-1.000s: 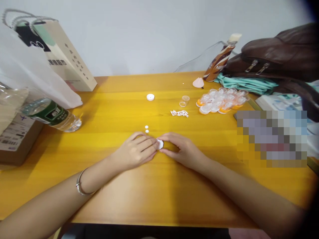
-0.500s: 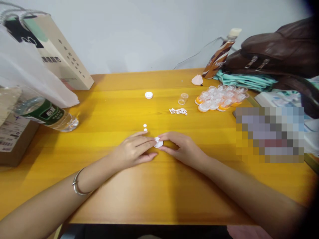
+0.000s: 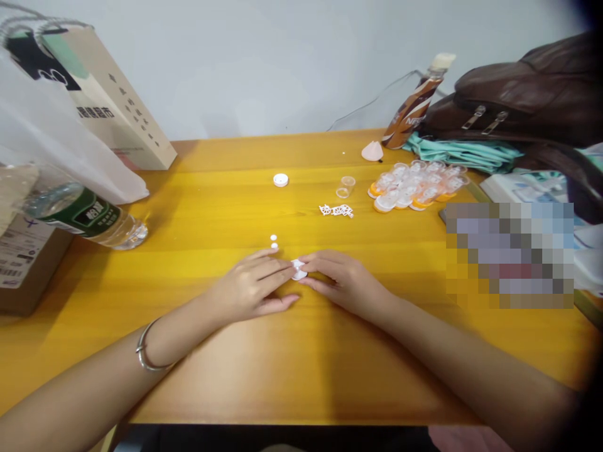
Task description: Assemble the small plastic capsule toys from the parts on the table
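Observation:
A small white round plastic piece (image 3: 298,270) lies low over the table between my hands. My right hand (image 3: 346,276) pinches it from the right, thumb and fingers at its edge. From the left, my left hand (image 3: 252,282) touches it with outstretched fingertips, its thumb held apart. Two tiny white discs (image 3: 274,238) lie just beyond the left fingers, the nearer one close to a fingertip. Farther back are a white round cap (image 3: 281,180), several joined white wheel-like parts (image 3: 336,211) and a clear little cup (image 3: 347,184).
Clear-topped capsules (image 3: 414,188) with white and orange bases cluster at right. Behind them stand a brown-labelled bottle (image 3: 414,107) and a brown leather bag (image 3: 522,94). A water bottle (image 3: 94,213) lies tilted at left near a carton (image 3: 28,263) and a paper bag (image 3: 113,100).
My left thumb has opened slightly away from the white piece. Both hands otherwise stay in place, with the right still pinching the piece.

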Tool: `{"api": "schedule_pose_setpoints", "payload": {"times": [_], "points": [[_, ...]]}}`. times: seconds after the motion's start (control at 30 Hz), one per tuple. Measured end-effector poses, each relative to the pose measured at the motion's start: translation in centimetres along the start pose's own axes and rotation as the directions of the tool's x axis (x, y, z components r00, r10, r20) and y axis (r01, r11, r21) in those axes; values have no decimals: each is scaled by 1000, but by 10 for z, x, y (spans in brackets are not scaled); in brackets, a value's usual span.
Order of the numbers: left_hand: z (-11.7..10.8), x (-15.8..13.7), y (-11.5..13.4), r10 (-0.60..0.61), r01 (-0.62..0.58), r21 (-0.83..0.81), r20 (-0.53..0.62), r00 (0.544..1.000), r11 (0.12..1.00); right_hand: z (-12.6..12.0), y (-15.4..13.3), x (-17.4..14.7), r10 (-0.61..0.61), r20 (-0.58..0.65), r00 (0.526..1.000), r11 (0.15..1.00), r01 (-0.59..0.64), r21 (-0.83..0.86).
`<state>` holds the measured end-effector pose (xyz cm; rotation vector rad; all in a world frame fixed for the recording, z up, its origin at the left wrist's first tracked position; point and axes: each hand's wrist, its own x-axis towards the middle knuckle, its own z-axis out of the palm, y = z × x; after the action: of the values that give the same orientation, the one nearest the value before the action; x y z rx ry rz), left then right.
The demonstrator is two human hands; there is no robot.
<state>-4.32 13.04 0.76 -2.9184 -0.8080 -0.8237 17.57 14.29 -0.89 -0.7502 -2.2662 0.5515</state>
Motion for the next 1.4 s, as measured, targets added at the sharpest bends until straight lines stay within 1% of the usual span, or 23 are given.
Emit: {"api": "schedule_pose_setpoints", "payload": {"times": [0.17, 0.33, 0.53, 0.6, 0.67, 0.7, 0.73, 0.77, 0.8, 0.87, 0.9, 0.93, 1.03, 1.17, 1.27, 1.33, 1.4], "points": [[-1, 1, 1, 6, -6, 11, 2, 1000, 1000, -1, 0, 0, -31, 4, 1000, 999, 31, -20], [-2, 1, 1, 6, -8, 39, 32, 999, 999, -2, 0, 0, -51, 29, 998, 998, 52, -43], [-5, 3, 5, 25, -38, 110, 121, 992, 993, -5, -7, 3, -33, 97, 995, 987, 48, -154], [-6, 4, 6, 41, -57, 130, 123, 992, 990, -6, -9, 3, -35, 105, 994, 983, 53, -176], [-7, 4, 4, 45, -59, 118, 113, 993, 991, -5, -10, 3, -40, 99, 994, 984, 56, -169], [-7, 4, 1, 23, -33, 101, 95, 995, 994, -5, -10, 3, -42, 94, 995, 986, 57, -158], [-7, 3, -3, -24, 18, 81, 64, 998, 997, -4, -9, 3, -42, 91, 995, 988, 55, -147], [-7, 3, -8, -96, 94, 60, 25, 995, 994, -4, -8, 3, -42, 85, 995, 989, 54, -139], [-7, 3, -13, -184, 185, 36, -19, 983, 982, -3, -7, 2, -43, 81, 996, 990, 53, -134], [-6, 2, -25, -344, 344, -21, -80, 936, 939, -1, -5, 1, -44, 68, 997, 990, 53, -133], [-5, 2, -30, -390, 387, -53, -84, 917, 920, 0, -5, 1, -47, 59, 997, 990, 54, -132], [-3, 1, -34, -413, 406, -84, -76, 908, 910, 1, -4, 1, -49, 50, 998, 990, 55, -130], [3, 0, -40, -397, 386, -151, -53, 916, 910, 2, -3, 1, -49, 28, 998, 991, 52, -124], [9, 0, -39, -334, 318, -163, -81, 939, 934, 1, -4, 2, -28, 15, 999, 994, 30, -104], [10, 0, -39, -340, 323, -175, -78, 937, 930, 0, -5, 2, -13, 22, 1000, 995, 15, -98], [10, 0, -39, -344, 332, -140, -69, 937, 933, 0, -5, 2, -12, 19, 1000, 995, 14, -97], [10, -1, -40, -313, 310, -46, -66, 948, 950, 0, -4, 3, -20, 16, 1000, 996, 21, -91]]}}
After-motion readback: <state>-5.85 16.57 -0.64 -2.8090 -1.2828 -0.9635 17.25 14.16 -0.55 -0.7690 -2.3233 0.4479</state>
